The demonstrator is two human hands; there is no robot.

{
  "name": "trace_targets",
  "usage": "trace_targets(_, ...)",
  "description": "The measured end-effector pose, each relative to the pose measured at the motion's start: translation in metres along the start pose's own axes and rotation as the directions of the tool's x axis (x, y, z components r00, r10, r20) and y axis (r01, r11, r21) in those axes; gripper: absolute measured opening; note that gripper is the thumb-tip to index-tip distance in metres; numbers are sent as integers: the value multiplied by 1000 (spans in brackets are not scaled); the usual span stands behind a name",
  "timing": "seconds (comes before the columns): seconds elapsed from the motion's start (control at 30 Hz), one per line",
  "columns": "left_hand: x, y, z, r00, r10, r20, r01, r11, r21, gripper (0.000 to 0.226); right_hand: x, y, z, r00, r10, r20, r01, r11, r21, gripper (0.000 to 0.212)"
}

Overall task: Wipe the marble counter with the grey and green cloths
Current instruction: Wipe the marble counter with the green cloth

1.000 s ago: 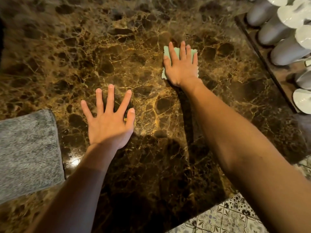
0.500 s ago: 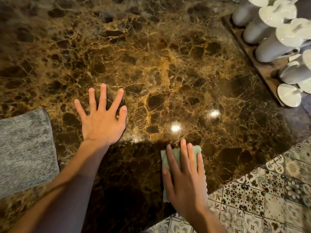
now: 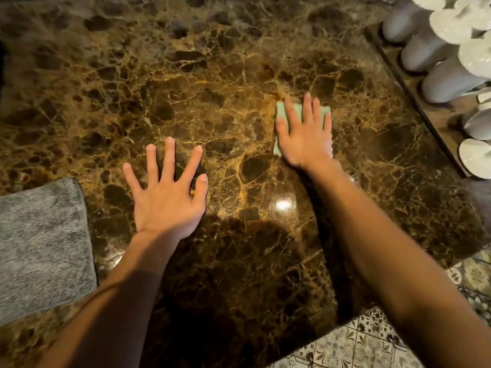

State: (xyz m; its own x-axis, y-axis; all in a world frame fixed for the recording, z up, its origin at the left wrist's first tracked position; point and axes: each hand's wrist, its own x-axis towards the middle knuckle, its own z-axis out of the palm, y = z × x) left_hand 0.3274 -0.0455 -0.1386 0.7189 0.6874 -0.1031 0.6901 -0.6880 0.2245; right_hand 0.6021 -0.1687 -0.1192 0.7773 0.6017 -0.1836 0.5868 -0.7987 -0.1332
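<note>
Tray: I see a wooden tray (image 3: pixel 435 123) on the counter, well to the right of the right hand. It holds pale upright vessels (image 3: pixel 446 81) with white tops, packed close. I cannot tell what is in them.
Right hand: my right hand (image 3: pixel 305 134) lies flat with the fingers straight, pressing on the green cloth and gripping nothing.
Green cloth: the green cloth (image 3: pixel 281 112) is under the right palm and shows past the fingers and beside the thumb. Its outline is blurred.
Left hand: my left hand (image 3: pixel 167 200) lies flat on the marble counter (image 3: pixel 212 75), fingers splayed wide and holding nothing.
Grey cloth: the grey cloth (image 3: pixel 42 248) lies flat to the left of the left hand, apart from it.
Edges: the counter's near edge runs slantwise under the right forearm, with patterned floor tiles (image 3: pixel 358 343) beyond. The tray's long edge lies right of the right hand.
Open room: marble lies open ahead of both hands, between them, and between the right hand and the tray.
</note>
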Motion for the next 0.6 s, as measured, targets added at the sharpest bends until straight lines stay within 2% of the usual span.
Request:
trace_targets(0.13,0,0,0,1000,2,-2,-2,1000,-3,55,66,5,-15,999,28,37,-29,999,28,69)
trace_targets(0.3,0,0,-1,1000,4,2,-4,1000,8,55,63,6,-15,999,28,18,-28,1000,13,67)
trace_targets(0.43,0,1,-4,1000,-1,15,0,1000,20,56,-3,11,-5,1000,-5,-6,5,1000,1,65)
trace_targets(0.6,0,3,-6,999,-4,36,3,999,35,58,-157,17,20,998,-55,5,55,998,-7,64)
